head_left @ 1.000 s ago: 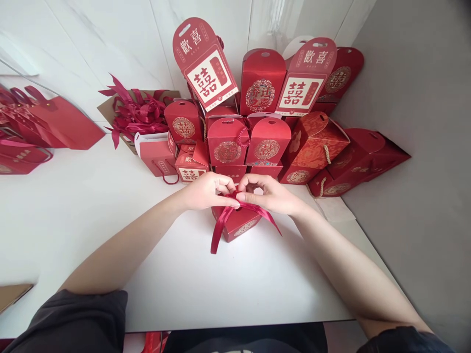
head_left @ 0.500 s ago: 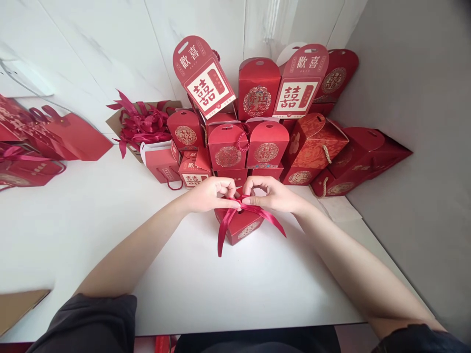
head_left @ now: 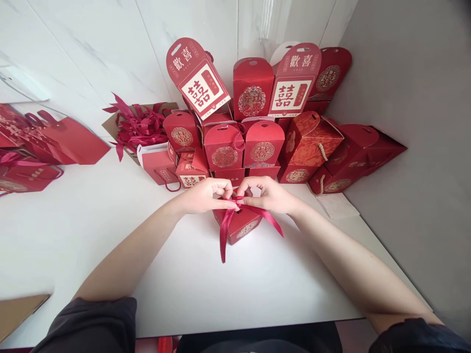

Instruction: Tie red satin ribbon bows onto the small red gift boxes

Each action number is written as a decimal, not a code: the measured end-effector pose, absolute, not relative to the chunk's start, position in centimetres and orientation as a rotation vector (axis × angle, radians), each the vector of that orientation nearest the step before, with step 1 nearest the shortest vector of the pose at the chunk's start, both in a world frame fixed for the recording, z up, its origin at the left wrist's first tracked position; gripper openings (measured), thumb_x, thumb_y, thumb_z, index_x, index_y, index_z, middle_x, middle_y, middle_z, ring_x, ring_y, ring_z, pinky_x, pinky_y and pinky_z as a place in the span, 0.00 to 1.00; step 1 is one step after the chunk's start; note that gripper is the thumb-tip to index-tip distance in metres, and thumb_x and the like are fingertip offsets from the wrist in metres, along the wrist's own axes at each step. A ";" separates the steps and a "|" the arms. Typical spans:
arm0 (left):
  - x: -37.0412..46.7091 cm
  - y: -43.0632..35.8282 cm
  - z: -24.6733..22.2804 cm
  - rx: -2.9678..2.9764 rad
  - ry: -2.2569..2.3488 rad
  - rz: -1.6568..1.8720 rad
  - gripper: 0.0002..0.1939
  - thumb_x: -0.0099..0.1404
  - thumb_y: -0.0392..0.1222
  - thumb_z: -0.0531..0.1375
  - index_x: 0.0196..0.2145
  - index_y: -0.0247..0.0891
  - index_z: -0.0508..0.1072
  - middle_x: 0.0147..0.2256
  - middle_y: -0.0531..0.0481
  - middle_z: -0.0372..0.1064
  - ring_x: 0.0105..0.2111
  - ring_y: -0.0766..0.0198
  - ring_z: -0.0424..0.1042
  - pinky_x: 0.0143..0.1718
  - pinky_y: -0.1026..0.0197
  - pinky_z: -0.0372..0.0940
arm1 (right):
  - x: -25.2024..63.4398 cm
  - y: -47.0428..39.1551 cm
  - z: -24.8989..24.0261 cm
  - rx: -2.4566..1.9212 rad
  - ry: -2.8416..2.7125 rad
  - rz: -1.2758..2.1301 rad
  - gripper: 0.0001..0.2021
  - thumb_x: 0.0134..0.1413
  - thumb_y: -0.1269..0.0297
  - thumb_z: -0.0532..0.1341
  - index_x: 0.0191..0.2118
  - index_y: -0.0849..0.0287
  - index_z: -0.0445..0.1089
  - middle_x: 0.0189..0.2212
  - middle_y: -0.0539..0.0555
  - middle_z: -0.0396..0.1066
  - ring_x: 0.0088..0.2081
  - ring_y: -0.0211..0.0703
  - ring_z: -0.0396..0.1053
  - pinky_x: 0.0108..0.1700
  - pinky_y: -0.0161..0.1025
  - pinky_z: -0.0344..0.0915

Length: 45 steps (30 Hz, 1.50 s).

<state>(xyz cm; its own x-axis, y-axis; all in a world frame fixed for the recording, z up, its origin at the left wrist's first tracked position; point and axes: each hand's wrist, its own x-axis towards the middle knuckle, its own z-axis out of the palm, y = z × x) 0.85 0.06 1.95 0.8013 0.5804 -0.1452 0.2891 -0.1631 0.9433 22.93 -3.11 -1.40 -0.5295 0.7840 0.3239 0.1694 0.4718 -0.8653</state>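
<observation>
While my left hand (head_left: 209, 196) and right hand (head_left: 267, 195) pinch the ribbon (head_left: 223, 234), I should tug evenly, its tails (head_left: 271, 221) flat toward seven and four o'clock.

The ribbon (head_left: 223, 235) between the left hand (head_left: 211, 197) and the right hand (head_left: 262, 197) is satin-like cloth, smooth, with a bright sheen on its tails. Just below the hands, the box (head_left: 239, 229) looks like stiff card, smooth and faintly glossy. Beyond the left hand, off to its left, lies a heap of ribbons (head_left: 142, 125) — the same shiny cloth. Past the right hand, the orange box (head_left: 309, 137) is patterned card with a soft sheen, its handle (head_left: 323, 151) a twisted, rougher cord. The table (head_left: 235, 289) under the hands is smooth and softly reflective; the wall (head_left: 202, 22) beyond them — glossy, veined like marble.
</observation>
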 end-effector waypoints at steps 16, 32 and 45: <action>0.9 0.5 1.7 1.688 0.715 0.287 0.12 0.63 0.43 0.62 0.31 0.36 0.61 0.32 0.51 0.72 0.34 0.65 0.72 0.38 0.61 0.62 | 23.4 -3.6 -0.8 -0.687 -2.268 0.714 0.07 0.57 0.75 0.58 0.34 0.57 0.71 0.35 0.52 0.72 0.34 0.39 0.69 0.38 0.38 0.66; 0.8 0.3 2.0 1.751 0.702 0.243 0.13 0.62 0.45 0.63 0.30 0.37 0.62 0.30 0.53 0.69 0.34 0.65 0.73 0.39 0.60 0.64 | 22.7 -3.6 -1.0 -0.915 -1.895 1.076 0.13 0.60 0.55 0.60 0.31 0.60 0.69 0.31 0.53 0.75 0.34 0.40 0.71 0.40 0.39 0.65; 0.4 1.0 1.5 1.687 0.651 0.206 0.13 0.64 0.45 0.62 0.32 0.36 0.63 0.34 0.48 0.74 0.37 0.62 0.75 0.41 0.57 0.65 | 23.1 -3.2 -1.3 -0.646 -2.018 0.995 0.05 0.56 0.62 0.64 0.34 0.57 0.76 0.32 0.54 0.75 0.34 0.41 0.71 0.39 0.41 0.68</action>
<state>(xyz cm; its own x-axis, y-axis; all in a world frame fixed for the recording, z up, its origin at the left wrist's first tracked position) 0.44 1.04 1.47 0.8244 0.5233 -0.2157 0.3038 -0.0874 0.9487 23.11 -3.19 -1.26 -0.5668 0.7087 0.4201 0.0981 0.5643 -0.8197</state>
